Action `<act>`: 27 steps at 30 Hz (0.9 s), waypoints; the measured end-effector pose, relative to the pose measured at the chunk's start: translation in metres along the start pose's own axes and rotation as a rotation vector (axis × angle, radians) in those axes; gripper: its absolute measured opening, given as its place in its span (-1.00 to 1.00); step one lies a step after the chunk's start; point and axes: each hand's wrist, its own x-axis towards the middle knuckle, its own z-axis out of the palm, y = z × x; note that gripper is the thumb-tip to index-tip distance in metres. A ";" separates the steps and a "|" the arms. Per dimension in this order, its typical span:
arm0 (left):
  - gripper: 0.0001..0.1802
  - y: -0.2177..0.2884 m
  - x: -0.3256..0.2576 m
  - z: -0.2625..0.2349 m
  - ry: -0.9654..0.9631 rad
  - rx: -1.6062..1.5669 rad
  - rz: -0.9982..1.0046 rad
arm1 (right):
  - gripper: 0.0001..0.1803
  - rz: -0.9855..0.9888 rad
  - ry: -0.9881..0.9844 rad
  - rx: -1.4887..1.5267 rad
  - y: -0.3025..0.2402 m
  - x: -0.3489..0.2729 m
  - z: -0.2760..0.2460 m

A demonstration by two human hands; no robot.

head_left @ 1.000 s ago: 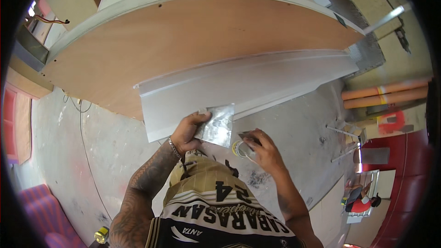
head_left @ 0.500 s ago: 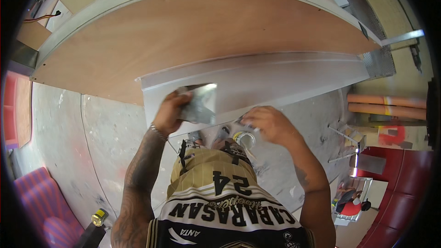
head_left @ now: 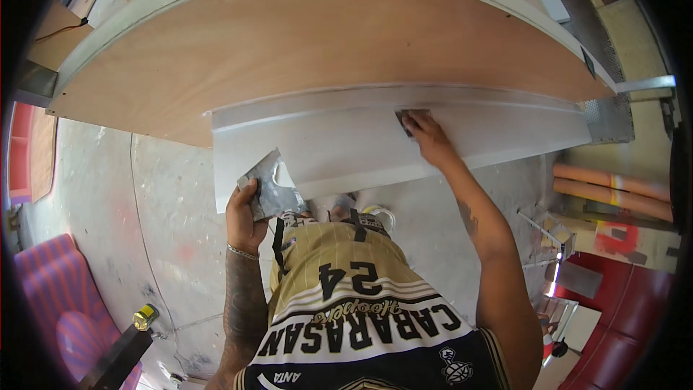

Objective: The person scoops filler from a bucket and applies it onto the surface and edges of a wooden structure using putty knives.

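Left hand [head_left: 245,215]: closed on the near-left edge of a flat metal plate [head_left: 268,193], thumb on top. Plate tilted, one corner pointing away from me, overlapping the panel's near-left part in my view. On it, one dab of white paste [head_left: 282,175], with grey smears around.

Right hand [head_left: 434,141]: fingers gripping a small dark blade [head_left: 401,125], which lies at the white panel's surface, right of its middle. Blade points away and to the left; its long axis I cannot tell, my fingers covering part.

White panel [head_left: 339,148]: in front of me. Long axis left to right across my view, broad end left, narrowing right; a raised strip [head_left: 289,109] follows the far edge.

Progress, by my judgement: partway. Panel white from end to end; paste remains on the plate, blade at the surface. Which patches are finished, and how much is left, I cannot tell.

Beyond: tan board [head_left: 325,36], curved far edge, adjoining the panel's far side. Near my feet, a round tin [head_left: 392,218], partly hidden by my shorts. Grey floor [head_left: 180,206] below. Far right, two orange rolls [head_left: 613,188], side by side.
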 end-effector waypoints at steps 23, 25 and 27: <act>-0.70 0.055 0.007 -0.048 0.006 -0.079 0.045 | -0.60 0.950 -0.495 0.130 0.004 0.106 -0.028; -0.70 0.071 0.011 -0.066 0.007 -0.056 0.031 | -0.60 0.981 -0.457 0.076 -0.005 0.112 -0.013; -0.71 0.089 0.014 -0.082 0.018 -0.030 0.020 | -0.59 1.005 -0.426 0.029 -0.020 0.119 -0.004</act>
